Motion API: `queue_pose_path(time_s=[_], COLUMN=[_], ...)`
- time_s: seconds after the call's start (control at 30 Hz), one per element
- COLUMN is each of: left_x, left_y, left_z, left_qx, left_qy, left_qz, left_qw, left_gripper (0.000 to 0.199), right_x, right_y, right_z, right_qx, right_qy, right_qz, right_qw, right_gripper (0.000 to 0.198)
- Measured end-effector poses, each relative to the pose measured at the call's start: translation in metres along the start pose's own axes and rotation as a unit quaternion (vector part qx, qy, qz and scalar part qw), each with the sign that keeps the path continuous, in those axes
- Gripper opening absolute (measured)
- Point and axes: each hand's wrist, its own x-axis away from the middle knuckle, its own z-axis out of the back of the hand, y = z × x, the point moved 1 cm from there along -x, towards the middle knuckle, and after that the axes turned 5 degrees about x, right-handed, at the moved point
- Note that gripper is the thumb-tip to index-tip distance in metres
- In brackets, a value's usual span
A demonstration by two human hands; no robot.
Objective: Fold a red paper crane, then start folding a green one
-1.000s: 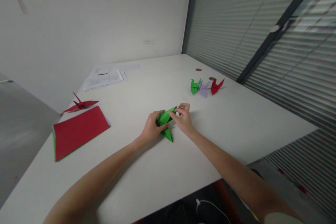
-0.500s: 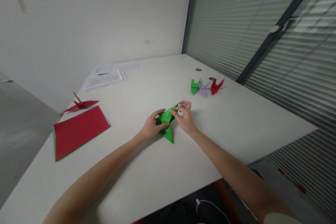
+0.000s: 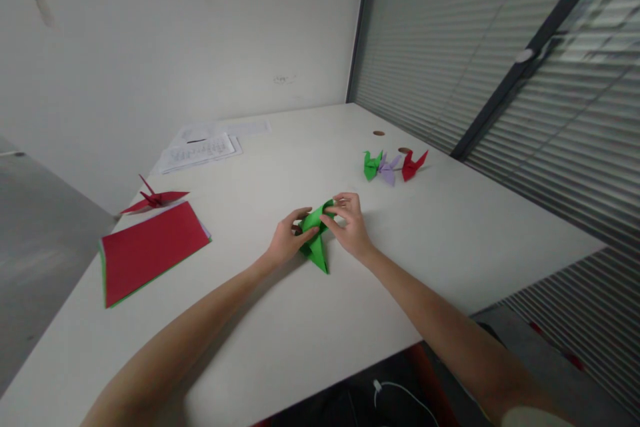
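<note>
A folded green origami paper [image 3: 316, 255] is between my two hands, just above or on the white table [image 3: 280, 340]; I cannot tell which. My left hand [image 3: 287, 238] grips its left side, with the thumb lying over the middle folds. At the upper right, my right hand [image 3: 351, 227] pinches a flap between thumb and fingers, and that flap curves over. One pointed end sticks out toward me below the hands. Part of the paper is hidden behind the fingers.
Left of my arm lies a stack of coloured paper [image 3: 155, 250], red on top, beside a red paper crane [image 3: 156, 199]. Farther back are printed sheets [image 3: 200, 152]. At the right stand a green crane [image 3: 371, 165], a purple crane [image 3: 388, 169] and a red crane [image 3: 413, 165].
My right hand has moved slightly left, and the upper flap of the green paper now bends over more. The left hand has shifted a little left too.
</note>
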Motion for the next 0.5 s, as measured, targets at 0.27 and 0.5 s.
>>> queue_pose_path(time_s=[0.27,0.5], left_x=[-0.009,-0.009], left_y=[-0.013,-0.021], left_z=[0.01,0.013], left_qx=[0.124,0.151], left_qy=[0.023,-0.044], left_qz=[0.014,0.015], left_qw=[0.992,0.987], left_gripper=[0.05,0.058], right_x=[-0.001,0.005], right_y=[0.014,0.035], right_z=[0.002,-0.008], right_qx=[-0.102,-0.147], right_qy=[-0.032,-0.219], right_qz=[-0.063,-0.143], right_qw=[0.992,0.954], right_gripper=[0.027,0.038])
